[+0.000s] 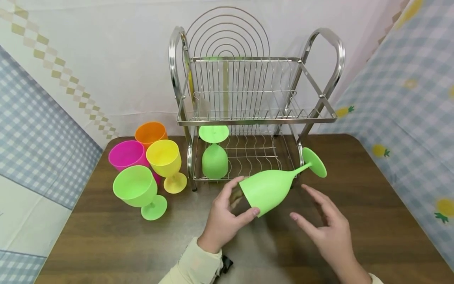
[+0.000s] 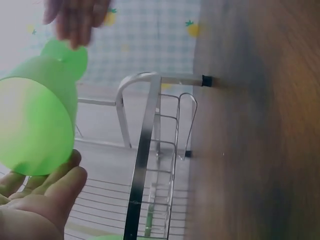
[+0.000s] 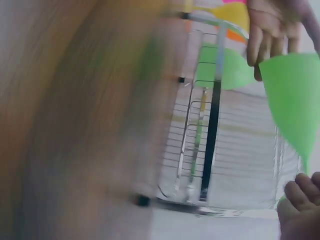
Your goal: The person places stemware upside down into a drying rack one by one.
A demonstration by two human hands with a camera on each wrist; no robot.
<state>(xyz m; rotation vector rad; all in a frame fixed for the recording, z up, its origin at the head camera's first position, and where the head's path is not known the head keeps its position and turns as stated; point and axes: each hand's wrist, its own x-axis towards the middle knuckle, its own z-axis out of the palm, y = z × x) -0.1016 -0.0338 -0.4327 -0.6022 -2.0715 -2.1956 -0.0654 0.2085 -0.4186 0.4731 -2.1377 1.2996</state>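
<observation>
A light green plastic goblet (image 1: 269,191) is held tilted on its side above the table, its mouth toward the left and its foot up to the right. My left hand (image 1: 227,217) grips it at the rim, thumb on the near side and fingers on the far side. Just below the stem, my right hand (image 1: 328,228) is spread with thumb and fingers apart; in the head view it stands clear of the goblet. Another green goblet (image 1: 214,161) stands upside down on the lower tier of the metal dish rack (image 1: 257,121), behind the left hand.
Upright goblets cluster left of the rack: orange (image 1: 150,134), magenta (image 1: 127,154), yellow (image 1: 164,159) and green (image 1: 134,185). The rack stands at the back of the brown wooden table (image 1: 95,236). Patterned cloth (image 1: 400,114) hangs around the table.
</observation>
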